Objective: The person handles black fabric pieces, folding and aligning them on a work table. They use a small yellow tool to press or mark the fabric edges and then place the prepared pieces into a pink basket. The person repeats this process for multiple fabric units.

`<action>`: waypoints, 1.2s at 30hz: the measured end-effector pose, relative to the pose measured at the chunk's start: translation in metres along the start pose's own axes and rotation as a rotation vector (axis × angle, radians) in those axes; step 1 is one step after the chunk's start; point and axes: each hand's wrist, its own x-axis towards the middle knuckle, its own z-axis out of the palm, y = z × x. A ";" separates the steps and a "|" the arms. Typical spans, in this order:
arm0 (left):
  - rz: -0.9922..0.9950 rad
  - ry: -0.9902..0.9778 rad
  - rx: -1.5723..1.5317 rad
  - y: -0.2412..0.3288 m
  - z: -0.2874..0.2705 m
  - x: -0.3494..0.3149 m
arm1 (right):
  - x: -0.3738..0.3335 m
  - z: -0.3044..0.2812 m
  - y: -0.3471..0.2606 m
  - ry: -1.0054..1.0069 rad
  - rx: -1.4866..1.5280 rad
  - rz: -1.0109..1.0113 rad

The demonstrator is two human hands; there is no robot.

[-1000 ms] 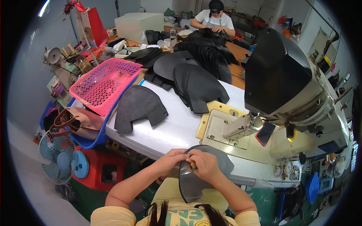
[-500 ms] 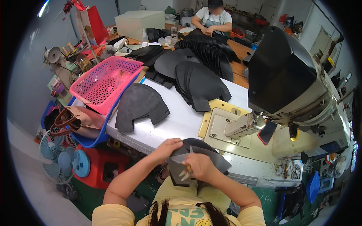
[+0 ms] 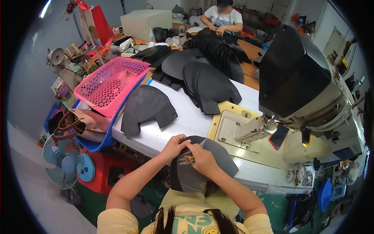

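A dark grey-black curved panel [image 3: 220, 158] is in my hands, above my lap at the table's front edge. My left hand [image 3: 175, 148] pinches its upper left edge between thumb and fingers. Close beside it, my right hand [image 3: 203, 159] is closed, with its fingertips at the same edge. Small thread snips with a yellow part [image 3: 190, 159] are tucked in the right hand, blades pointing left over the panel. A matching notched panel [image 3: 148, 107] lies flat on the white table [image 3: 181, 117] to the left, beyond my hands.
A sewing machine [image 3: 296, 74] stands at the right, its bed plate [image 3: 237, 132] close to my right hand. Black panels [image 3: 208, 84] are piled beyond. At the left are a pink basket [image 3: 111, 87], a bag [image 3: 89, 123] and a fan [image 3: 62, 160]. Across the table sits a person [image 3: 224, 19].
The panel has turned and spread out flatter over my lap. My hands have come together at its upper edge, the left shifting slightly right and the right moving up.
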 end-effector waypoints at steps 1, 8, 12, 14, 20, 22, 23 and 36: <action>0.013 0.020 0.016 0.002 0.002 0.001 | -0.001 0.002 0.002 0.013 -0.004 0.037; 0.286 0.178 0.468 0.005 -0.001 0.024 | -0.005 0.002 0.008 0.016 -0.041 -0.087; 0.302 0.154 0.467 0.011 -0.006 0.034 | -0.017 -0.020 -0.014 -0.051 -0.083 -0.113; 0.229 0.081 0.465 -0.002 -0.016 0.048 | -0.019 -0.019 -0.012 -0.062 -0.102 -0.081; 0.047 0.042 0.674 0.034 -0.008 0.058 | -0.008 0.006 -0.002 -0.028 -0.214 -0.064; 0.226 0.159 0.834 0.017 -0.004 0.059 | -0.007 0.010 -0.004 -0.030 -0.207 -0.069; 0.226 0.177 0.848 0.021 0.008 0.053 | -0.008 0.010 -0.002 -0.027 -0.212 -0.058; 1.179 0.621 1.254 0.125 0.004 0.077 | 0.008 -0.042 -0.019 0.418 0.079 -0.114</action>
